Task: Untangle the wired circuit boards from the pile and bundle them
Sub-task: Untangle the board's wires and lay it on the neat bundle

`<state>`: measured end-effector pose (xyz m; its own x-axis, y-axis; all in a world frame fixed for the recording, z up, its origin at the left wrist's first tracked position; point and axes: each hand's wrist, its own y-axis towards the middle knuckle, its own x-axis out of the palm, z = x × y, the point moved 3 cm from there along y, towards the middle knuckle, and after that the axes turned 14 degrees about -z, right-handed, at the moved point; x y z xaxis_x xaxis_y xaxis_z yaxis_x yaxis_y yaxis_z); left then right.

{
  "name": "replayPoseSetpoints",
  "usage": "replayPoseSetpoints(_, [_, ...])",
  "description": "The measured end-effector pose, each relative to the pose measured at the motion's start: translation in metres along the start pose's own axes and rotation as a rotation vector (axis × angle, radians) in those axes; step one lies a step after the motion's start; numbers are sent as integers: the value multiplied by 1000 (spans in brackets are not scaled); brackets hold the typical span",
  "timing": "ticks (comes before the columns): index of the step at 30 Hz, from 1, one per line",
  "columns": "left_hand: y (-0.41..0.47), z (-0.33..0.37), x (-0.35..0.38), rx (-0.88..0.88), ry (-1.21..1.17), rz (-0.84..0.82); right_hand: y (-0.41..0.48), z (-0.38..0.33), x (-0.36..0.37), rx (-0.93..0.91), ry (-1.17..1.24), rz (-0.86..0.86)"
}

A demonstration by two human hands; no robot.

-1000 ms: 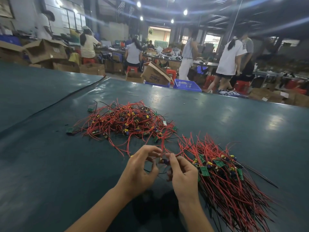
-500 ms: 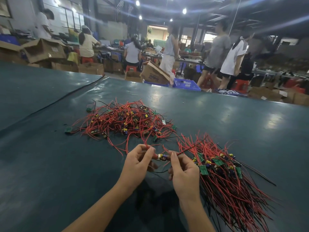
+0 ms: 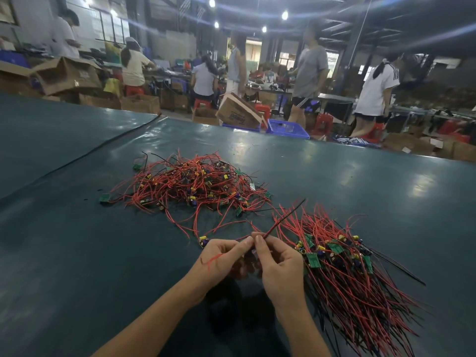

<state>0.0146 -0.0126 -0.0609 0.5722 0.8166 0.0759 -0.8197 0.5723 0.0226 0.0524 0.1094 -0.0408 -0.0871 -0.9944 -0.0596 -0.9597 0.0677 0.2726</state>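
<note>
Your left hand [image 3: 224, 262] and right hand [image 3: 280, 266] meet fingertip to fingertip low in the centre, just above the dark green table mat [image 3: 77, 266].

Right hand: thumb + forefinger pinch a red/black wire pair [image 3: 280, 219] that rises up & to the right, w/ its far end over the top edge of the bundle.

Left hand: fingers curled, thumb + forefinger nipping a red lead right beside the other pinch. A loose red strand [image 3: 212, 258] lies across its back. The gap btwn the palms is in shadow (can't tell if a board hangs there). A yellow-and-purple capacitor [image 3: 203, 240] sits on the mat just beside the left knuckles.

Tangled pile [image 3: 190, 184]: ahead of your hands, left of centre. It's a knot of thin red leads w/ a few black ones, and small green boards and yellow/purple caps poke through. Wires loop out every way. One green board [image 3: 104, 198] lies apart at its left edge.

Bundle [image 3: 342, 279]: just right of the right hand. The boards sit in a rough band across its upper part, and the leads fan out toward the near right, red over black.

Bkgd: cardboard boxes [image 3: 238, 115], a blue crate [image 3: 287, 128], people at benches.
</note>
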Motion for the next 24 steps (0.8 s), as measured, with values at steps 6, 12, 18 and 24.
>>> replayPoseSetpoints(6, [0, 9, 3, 94, 131, 8, 3, 6, -12, 64, 101, 185])
replayPoseSetpoints(12, [-2, 16, 10, 86, 96, -84, 11, 8, -46, 107, 390, 453])
replayPoseSetpoints(18, [-4, 17, 8, 59, -9, -33, 9, 9, -44, 107, 417, 463])
replayPoseSetpoints(24, [-3, 13, 3, 52, -43, 47, 4, 10, 1, 127, 156, 36])
